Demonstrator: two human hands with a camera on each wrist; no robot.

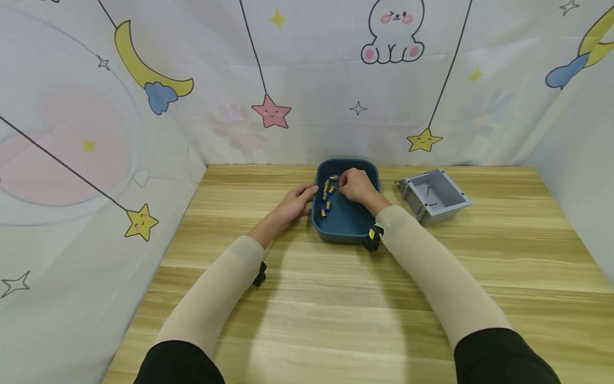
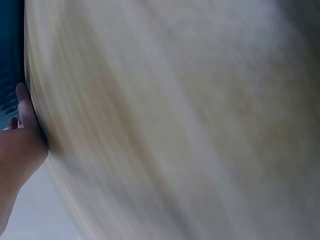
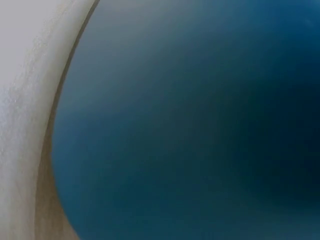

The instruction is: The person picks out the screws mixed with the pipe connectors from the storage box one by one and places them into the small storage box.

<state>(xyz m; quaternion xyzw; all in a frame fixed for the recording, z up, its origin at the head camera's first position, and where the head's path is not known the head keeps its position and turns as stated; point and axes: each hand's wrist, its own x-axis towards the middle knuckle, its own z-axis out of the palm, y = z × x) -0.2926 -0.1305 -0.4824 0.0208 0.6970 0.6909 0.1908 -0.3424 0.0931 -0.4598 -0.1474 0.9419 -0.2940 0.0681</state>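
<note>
A dark blue plastic bin (image 1: 342,234) holds several small brass fittings with blue rings (image 1: 327,186), lying loosely along its left side. My left hand (image 1: 293,204) rests against the bin's left outer wall, thumb at the rim and fingers extended; in the left wrist view that hand (image 2: 22,142) touches the blue side. Inside the bin, my right hand (image 1: 357,185) reaches down with fingers curled together beside the fittings. It pinches a small thin metal piece, mostly hidden by the fingertips. The right wrist view shows only the blurred blue bin wall (image 3: 165,140).
To the right of the bin stands a grey open box (image 1: 434,197) with a couple of screws (image 1: 429,190) inside it. Both are on a wood-grain table (image 1: 326,320). A white printed curtain (image 1: 316,69) hangs behind the table's back edge.
</note>
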